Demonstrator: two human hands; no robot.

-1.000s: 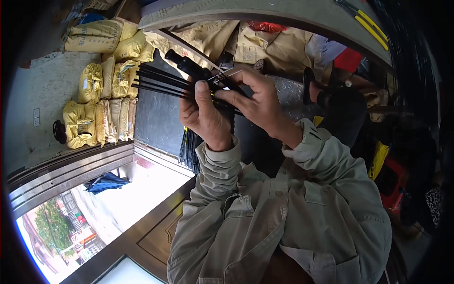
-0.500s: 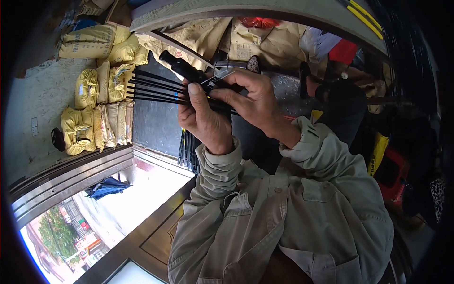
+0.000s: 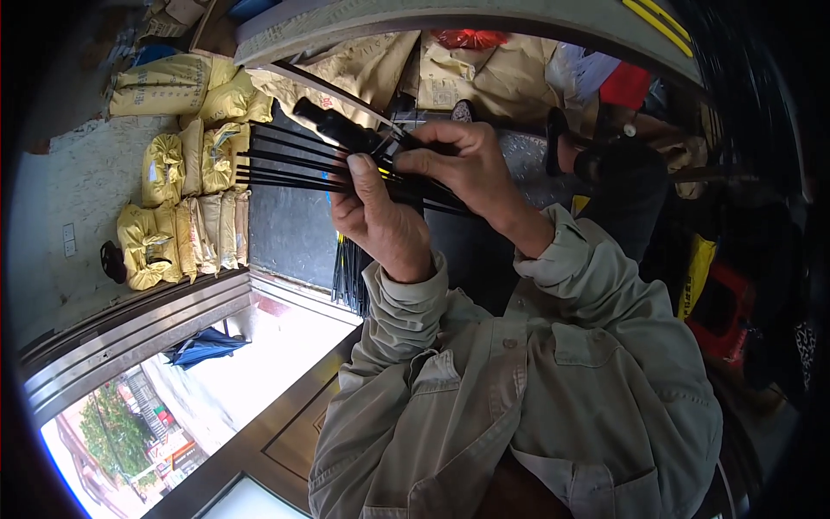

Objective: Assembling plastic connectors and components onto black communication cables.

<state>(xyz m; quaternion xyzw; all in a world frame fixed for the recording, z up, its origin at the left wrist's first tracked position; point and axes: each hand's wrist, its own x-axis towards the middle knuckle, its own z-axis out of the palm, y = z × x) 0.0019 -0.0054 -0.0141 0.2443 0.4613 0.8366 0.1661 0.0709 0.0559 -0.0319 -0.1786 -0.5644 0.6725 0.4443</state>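
Above my lap I hold a black umbrella frame, its thin dark ribs [image 3: 290, 156] fanning out to the left. Its thick black handle [image 3: 346, 131] slants up and to the left above them. My left hand [image 3: 380, 212] is closed around the gathered ribs, thumb on top, beside the handle's lower end. Close on the right, my right hand [image 3: 454, 164] pinches a thin dark rib by the frame's hub, fingertips together. The exact joint between the fingertips is too small and dark to make out. Further black rods pass below my right hand.
A bundle of dark rods [image 3: 350, 272] stands below my left hand. Yellow sacks [image 3: 164, 233] are stacked along the left wall. A blue umbrella [image 3: 206, 346] lies by the bright doorway. Another person's leg [image 3: 627, 177] is at the right, below a metal table edge [image 3: 484, 26].
My right hand's fingers have shifted slightly at the hub, and a light, shiny piece seen by them before no longer shows. My left hand keeps its hold; the view has shifted slightly.
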